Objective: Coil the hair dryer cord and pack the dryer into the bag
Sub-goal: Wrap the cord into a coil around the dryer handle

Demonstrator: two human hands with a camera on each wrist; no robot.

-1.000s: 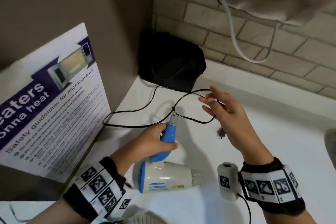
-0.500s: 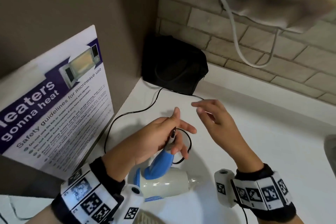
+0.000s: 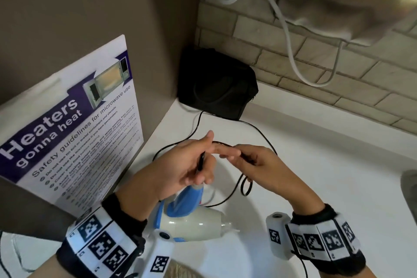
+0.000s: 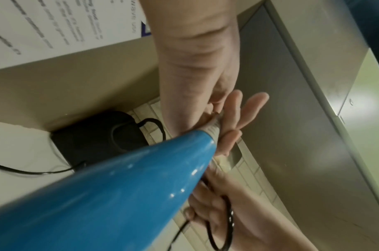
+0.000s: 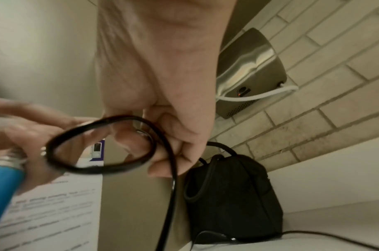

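Observation:
The hair dryer (image 3: 194,223) has a white body and a blue handle (image 4: 119,195); it sits low between my wrists. My left hand (image 3: 207,153) grips the handle's tip where the black cord (image 3: 198,123) leaves it, index finger and thumb stretched out. In the left wrist view the left hand's fingers (image 4: 233,115) lie straight along the grey strain relief. My right hand (image 3: 246,156) meets the left and pinches the cord; a small loop of cord (image 5: 98,170) hangs from the right hand (image 5: 162,135). The black bag (image 3: 216,83) stands in the back corner, apart from both hands.
A microwave safety poster (image 3: 67,131) leans against the left wall. The rest of the cord trails over the white counter (image 3: 316,176) toward the bag. A steel wall unit (image 5: 248,68) with a white cable (image 3: 288,36) hangs on the brick wall.
My right hand has come in from the right to meet the left and now pinches a cord loop. The left hand has shifted up to the handle's tip, fingers spread.

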